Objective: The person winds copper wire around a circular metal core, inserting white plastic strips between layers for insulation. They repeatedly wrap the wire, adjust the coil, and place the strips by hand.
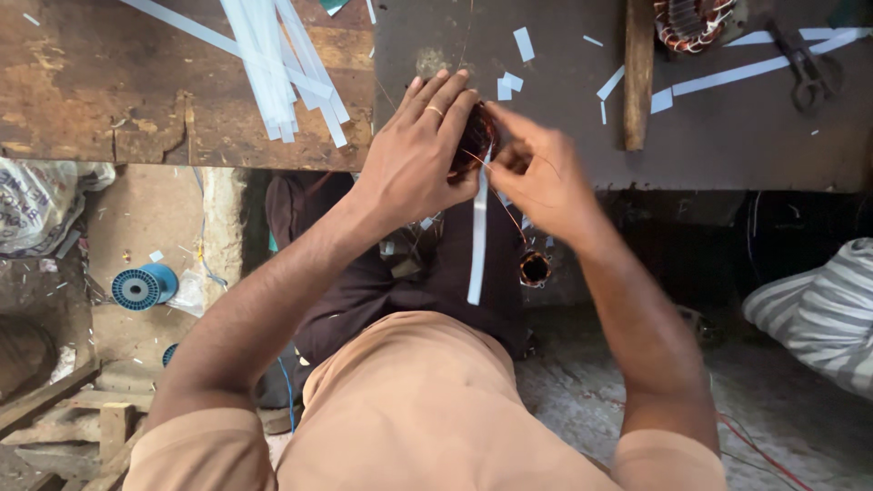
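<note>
Head view looks down on the left hand (420,150), which is wrapped around a small copper-wound coil (475,138) at the near edge of the dark worktop (727,136). Just beside it, the right hand (538,173) pinches a long white strip (478,235) that hangs down from the coil. A bundle of white strips (277,68) lies on the wooden board to the left, a wooden stick (638,73) and pliers (807,73) to the right. A blue spool (141,287) rests on the floor.
</note>
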